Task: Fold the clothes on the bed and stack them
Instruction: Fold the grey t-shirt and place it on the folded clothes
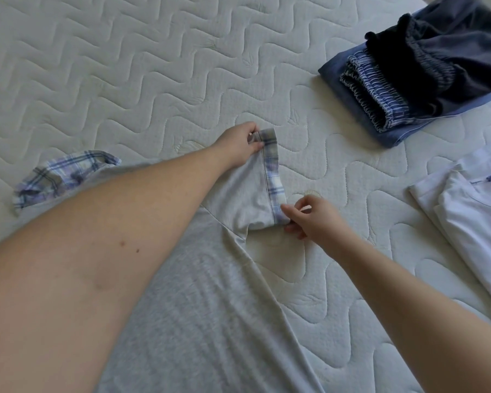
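A light grey T-shirt (pixel 199 316) with plaid sleeve cuffs lies flat on the quilted white mattress (pixel 125 66). Its right sleeve (pixel 247 194) points away from me. My left hand (pixel 238 146) pinches the far corner of that sleeve's plaid cuff. My right hand (pixel 309 217) pinches the near corner of the same cuff. The other plaid cuff (pixel 60 174) shows at the left, partly hidden behind my left forearm.
A stack of folded dark blue and striped clothes (pixel 414 69) sits at the far right. A white garment (pixel 471 205) lies flat at the right edge. Bare mattress stretches across the far left and middle.
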Demonstrator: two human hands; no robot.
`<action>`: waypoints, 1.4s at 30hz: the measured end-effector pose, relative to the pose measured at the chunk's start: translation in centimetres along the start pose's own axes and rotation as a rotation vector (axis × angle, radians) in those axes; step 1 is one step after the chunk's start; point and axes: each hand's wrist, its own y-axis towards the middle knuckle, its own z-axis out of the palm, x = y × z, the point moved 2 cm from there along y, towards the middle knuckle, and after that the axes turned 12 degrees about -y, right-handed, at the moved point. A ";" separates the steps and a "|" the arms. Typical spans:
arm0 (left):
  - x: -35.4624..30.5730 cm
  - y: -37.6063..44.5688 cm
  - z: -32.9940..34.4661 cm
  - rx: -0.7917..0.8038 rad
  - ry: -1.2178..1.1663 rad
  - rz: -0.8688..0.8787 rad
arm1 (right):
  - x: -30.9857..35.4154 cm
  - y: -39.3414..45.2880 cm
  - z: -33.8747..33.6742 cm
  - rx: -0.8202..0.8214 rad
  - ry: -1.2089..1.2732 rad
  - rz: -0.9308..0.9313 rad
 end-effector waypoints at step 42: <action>6.4 -17.2 -9.8 -0.337 -0.764 -0.035 | 9.4 -9.6 7.6 -0.289 -0.280 -0.432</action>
